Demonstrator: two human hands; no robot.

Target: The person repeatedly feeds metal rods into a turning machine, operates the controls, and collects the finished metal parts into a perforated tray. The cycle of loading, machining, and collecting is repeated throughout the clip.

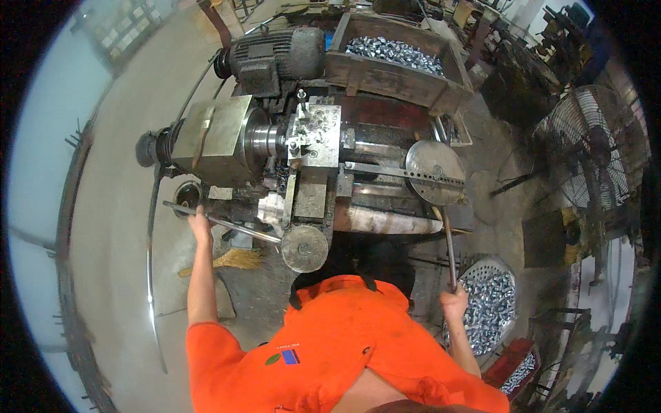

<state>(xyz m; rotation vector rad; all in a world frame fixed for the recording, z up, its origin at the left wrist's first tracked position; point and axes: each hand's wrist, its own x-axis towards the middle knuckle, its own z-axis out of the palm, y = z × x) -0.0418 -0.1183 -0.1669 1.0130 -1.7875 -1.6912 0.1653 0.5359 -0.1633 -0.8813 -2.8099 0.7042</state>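
In front of me stands a lathe (231,141) with a block-shaped headstock and a round chuck. My left hand (199,224) is closed around a long metal lever (244,229), which slopes down to a round metal disc (305,249) near my waist. Out to the right, my right hand (454,303) grips the lower end of another lever (449,251). That one runs up toward a larger disc (435,172), crossed by a flat bar with holes (406,173). Between the levers sits a tool block (315,135) carrying bolts, close against the chuck.
Behind the lathe are an electric motor (279,60) and a wooden crate (392,72) holding small metal parts. A perforated basket (511,270) of similar parts stands beside my right forearm, near a red container (501,372). A fan (592,148) is at right; a straw broom (237,259) lies at left.
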